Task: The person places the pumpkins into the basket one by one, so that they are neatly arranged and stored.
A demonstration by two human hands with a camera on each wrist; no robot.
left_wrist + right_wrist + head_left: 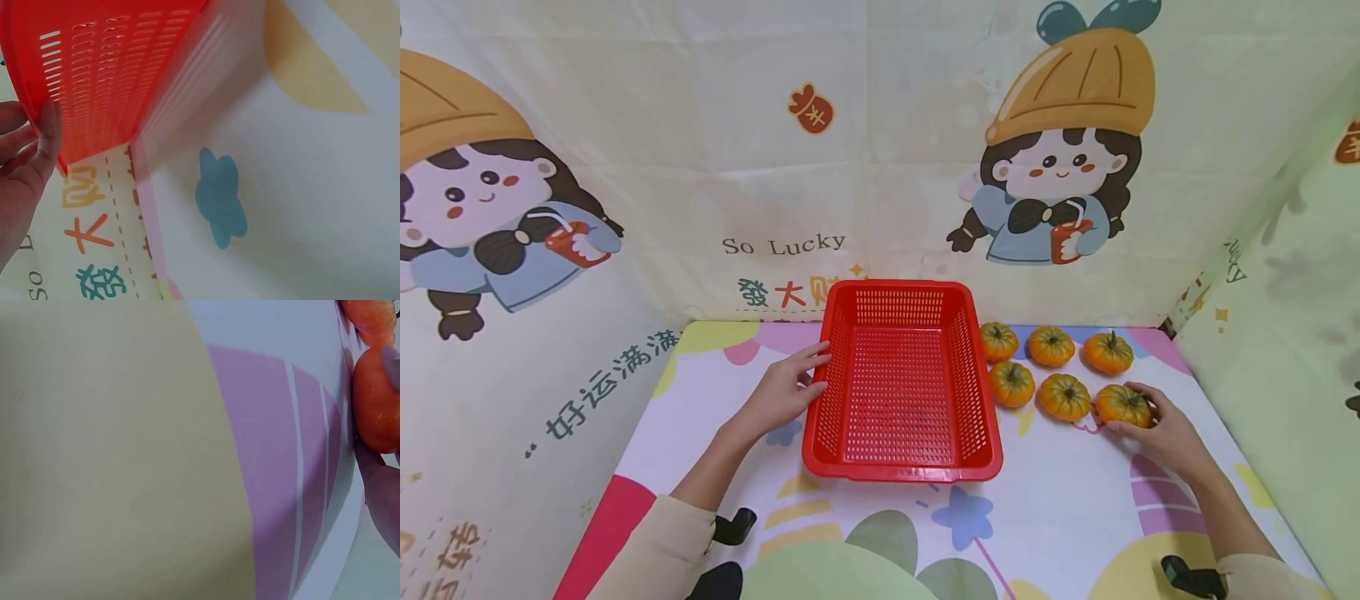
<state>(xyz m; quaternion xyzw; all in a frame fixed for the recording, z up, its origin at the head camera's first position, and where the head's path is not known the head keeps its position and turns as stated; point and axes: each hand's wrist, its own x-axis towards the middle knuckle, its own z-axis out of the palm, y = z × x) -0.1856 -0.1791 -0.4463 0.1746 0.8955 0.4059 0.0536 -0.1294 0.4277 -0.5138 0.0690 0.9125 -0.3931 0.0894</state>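
Note:
A red plastic basket [898,392] with slotted walls stands in the middle of the table. My left hand [786,387] pinches its left rim; in the left wrist view the thumb [49,134] lies against the outer wall and the other fingers go over the edge. On the right, my right hand [1168,429] grips a small orange pumpkin [1123,406], the nearest one in the right-hand column, with thumb and fingers on either side. That pumpkin [375,403] appears at the right edge of the right wrist view, partly cut off.
Several more small pumpkins [1063,397] stand in two rows right of the basket, the leftmost close against its wall. A patterned cloth [1037,492] covers the table. Printed curtains [910,183] rise behind and at both sides.

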